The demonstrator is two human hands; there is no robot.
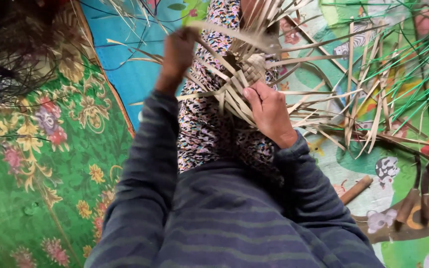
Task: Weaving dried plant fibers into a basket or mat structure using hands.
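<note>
I look down at my lap. My right hand (270, 111) grips the edge of a woven mat (244, 74) of pale strips, held over my knees. My left hand (177, 52) is closed around one loose strip (224, 31). Green strips (398, 64) lie well apart, right.

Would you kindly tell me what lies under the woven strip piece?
Under the woven strip piece shows a patterned cloth over the lap. The right hand covers its lower edge; the piece itself hides whatever is directly beneath.
</note>
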